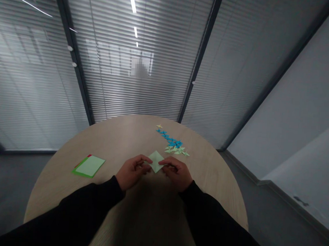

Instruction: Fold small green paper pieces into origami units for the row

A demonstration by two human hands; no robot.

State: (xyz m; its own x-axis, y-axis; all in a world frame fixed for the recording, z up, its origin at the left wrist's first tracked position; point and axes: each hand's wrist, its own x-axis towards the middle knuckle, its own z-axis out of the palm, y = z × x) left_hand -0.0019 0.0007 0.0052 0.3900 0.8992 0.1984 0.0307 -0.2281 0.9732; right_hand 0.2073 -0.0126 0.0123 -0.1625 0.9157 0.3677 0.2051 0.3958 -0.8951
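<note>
Between my two hands is a pale green folded paper [156,160], diamond-shaped with a crease down its middle. My left hand [133,170] pinches its left corner between thumb and fingers. On the other side, my right hand [176,172] grips the right corner the same way. Just beyond my right hand lie several pale green folded paper pieces [176,150]. Several blue folded paper pieces [172,141] trail away behind them, ending at a small yellow one [159,126].
A stack of paper sheets [89,166], pale green on top with bright green and red edges, lies left on the round wooden table [119,135]. Glass panels with blinds [138,95] stand behind the table, and a white wall [297,138] is at the right.
</note>
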